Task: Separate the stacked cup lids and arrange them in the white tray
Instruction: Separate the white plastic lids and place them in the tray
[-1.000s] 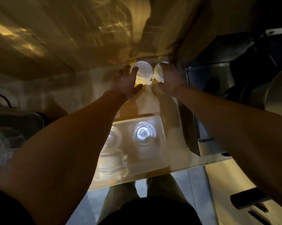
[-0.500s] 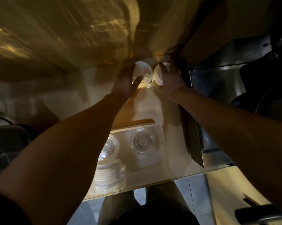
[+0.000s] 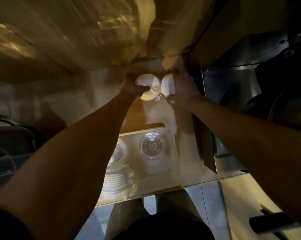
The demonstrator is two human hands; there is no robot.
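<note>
Since half a second ago both hands have kept their place at the far edge of the counter (image 3: 189, 163); the left thumb has come across the face of its lid, and the two lids sit slightly further apart. Left hand (image 3: 130, 87): fingers curled round the far rim of a white lid (image 3: 146, 80), thumb pressed on its top, so the lid is pinched and turned roughly face-on to the camera; a yellowish rim shows at its near side. Right hand (image 3: 184, 89): fingers wrapped over the far side of a second white lid (image 3: 168, 84), thumb under its near rim, the lid held tilted on edge. The two lids are just beside each other; whether they touch, cannot tell. A small white tab or plug (image 3: 158, 98) hangs between them, blurred. White tray (image 3: 172, 141) lies nearer the front edge of the counter, well apart from the hands. One clear domed lid (image 3: 152, 147) rests in the tray's far right part; another clear lid (image 3: 119, 151) beside it is partly hidden by the left forearm. A stack of lids (image 3: 119, 181) stands at the tray's near left corner, close to the front edge of the counter. Lighting dim and yellow; fine detail poor.
</note>
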